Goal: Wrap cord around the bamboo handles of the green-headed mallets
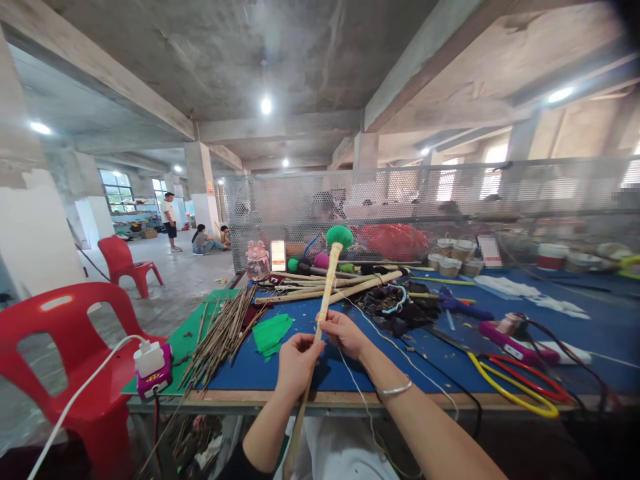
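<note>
"Two red chairs (116, 252) stand left of one blue table (235, 379). Where's the stick (327, 287)?"

"Both hands pinch it! The left hand (299, 363) is lower, the right hand (345, 333) just above. Its one green top (339, 237) is up past both."

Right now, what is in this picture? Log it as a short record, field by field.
left hand: grips the long stick
right hand: pinches the same stick just above the left, bracelet on wrist
stick: tilted, green rounded head at its far end, pale wrapping below that
left of the hands: green cloth, loose pile of thin sticks
behind the table: mesh screen
near left edge: red chair
</note>
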A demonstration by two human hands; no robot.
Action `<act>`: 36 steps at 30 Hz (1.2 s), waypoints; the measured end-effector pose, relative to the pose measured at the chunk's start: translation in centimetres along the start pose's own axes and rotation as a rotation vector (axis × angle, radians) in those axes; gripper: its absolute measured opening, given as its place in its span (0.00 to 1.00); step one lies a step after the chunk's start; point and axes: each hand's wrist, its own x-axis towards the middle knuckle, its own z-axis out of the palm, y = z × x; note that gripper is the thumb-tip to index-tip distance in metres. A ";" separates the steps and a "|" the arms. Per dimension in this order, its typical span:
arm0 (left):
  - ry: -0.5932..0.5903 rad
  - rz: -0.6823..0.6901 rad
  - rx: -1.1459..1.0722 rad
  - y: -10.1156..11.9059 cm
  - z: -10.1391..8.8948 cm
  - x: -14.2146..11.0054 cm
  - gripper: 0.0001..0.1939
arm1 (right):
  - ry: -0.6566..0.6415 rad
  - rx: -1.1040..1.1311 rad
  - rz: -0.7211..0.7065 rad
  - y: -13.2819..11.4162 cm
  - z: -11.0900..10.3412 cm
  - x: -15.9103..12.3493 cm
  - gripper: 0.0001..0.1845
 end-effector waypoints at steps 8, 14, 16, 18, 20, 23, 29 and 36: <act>-0.090 -0.027 0.084 0.0 0.0 -0.1 0.19 | 0.051 -0.043 0.020 0.2 0.0 0.2 0.17; 0.100 0.162 0.194 -0.6 0.4 -0.2 0.17 | 0.108 -0.098 -0.035 0.2 0.2 0.3 0.18; 0.071 0.126 0.158 -0.6 0.3 -0.2 0.16 | 0.075 -0.068 -0.025 0.0 0.2 0.2 0.17; 0.019 0.077 0.091 -0.5 0.1 -0.1 0.18 | 0.024 -0.013 -0.011 -0.2 0.2 0.0 0.16; -0.046 0.015 0.026 -0.3 -0.2 0.0 0.20 | -0.030 0.039 0.012 -0.4 0.2 -0.2 0.16; -0.116 -0.064 0.004 0.0 -0.5 0.0 0.22 | -0.065 0.063 0.038 -0.5 0.1 -0.3 0.16; -0.076 -0.017 0.082 -0.1 -0.1 0.0 0.21 | 0.025 -0.040 0.041 -0.1 -0.1 0.0 0.17; 0.013 0.097 0.138 -0.4 0.1 -0.1 0.16 | 0.033 -0.070 0.002 -0.1 0.2 0.0 0.19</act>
